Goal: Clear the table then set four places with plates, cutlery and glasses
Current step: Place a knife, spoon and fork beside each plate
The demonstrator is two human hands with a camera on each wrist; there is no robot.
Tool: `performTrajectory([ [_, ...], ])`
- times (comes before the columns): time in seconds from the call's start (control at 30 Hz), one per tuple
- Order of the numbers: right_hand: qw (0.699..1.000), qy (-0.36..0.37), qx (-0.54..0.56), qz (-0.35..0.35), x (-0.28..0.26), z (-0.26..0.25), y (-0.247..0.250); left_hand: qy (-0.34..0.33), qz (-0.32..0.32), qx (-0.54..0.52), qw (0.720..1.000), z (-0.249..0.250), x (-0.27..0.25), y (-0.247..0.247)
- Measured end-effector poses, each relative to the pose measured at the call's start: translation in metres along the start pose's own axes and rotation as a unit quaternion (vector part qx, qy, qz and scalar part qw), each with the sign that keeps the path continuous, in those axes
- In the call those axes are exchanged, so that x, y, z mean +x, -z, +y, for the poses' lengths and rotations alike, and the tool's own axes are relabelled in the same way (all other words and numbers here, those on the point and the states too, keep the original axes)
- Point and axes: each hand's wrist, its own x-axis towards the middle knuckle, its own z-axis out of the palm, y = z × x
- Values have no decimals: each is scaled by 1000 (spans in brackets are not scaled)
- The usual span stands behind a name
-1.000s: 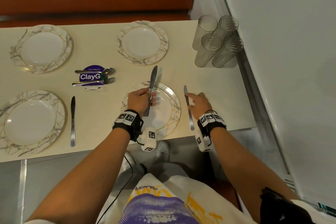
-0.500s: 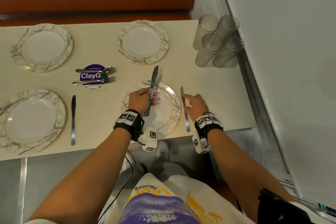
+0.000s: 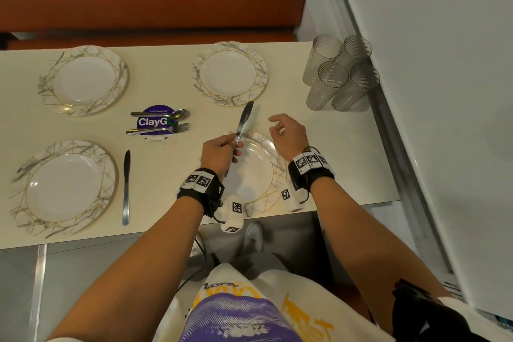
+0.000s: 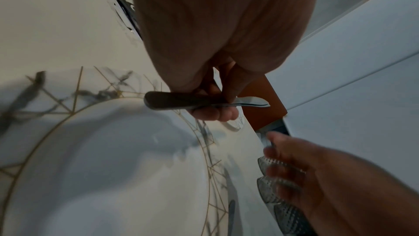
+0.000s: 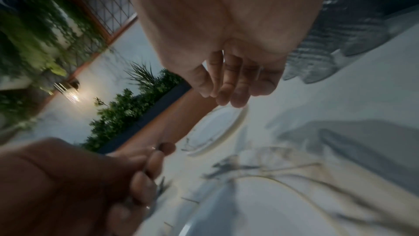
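My left hand (image 3: 220,151) grips a knife (image 3: 241,130) by the handle, blade pointing away, over the near right plate (image 3: 258,172). My right hand (image 3: 288,133) hangs above that plate's right rim, fingers loosely curled, holding nothing. A second knife (image 3: 126,187) lies on the tabletop (image 3: 319,147) just right of the near left plate (image 3: 63,187). Two more plates (image 3: 83,80) sit along the far edge. A spoon (image 3: 161,113) and fork (image 3: 158,130) rest on a purple sticker (image 3: 155,121). Four glasses (image 3: 340,72) cluster at the far right corner.
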Motion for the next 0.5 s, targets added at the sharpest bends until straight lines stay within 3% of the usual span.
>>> performTrajectory([
  [0.2, 992, -59, 105, -27, 27, -85, -34, -44, -40, 2, 998, 12, 8, 43],
  [0.3, 987, -77, 134, -47, 32, -105, -42, -58, -58, 10, 997, 16, 10, 64],
  [0.33, 985, -81, 146, -53, 31, -130, -61, -65, -64, 18, 996, 22, 17, 97],
  [0.5, 973, -82, 212, -48, 32, -166, -85, -99, -109, 94, 985, 24, 30, 167],
])
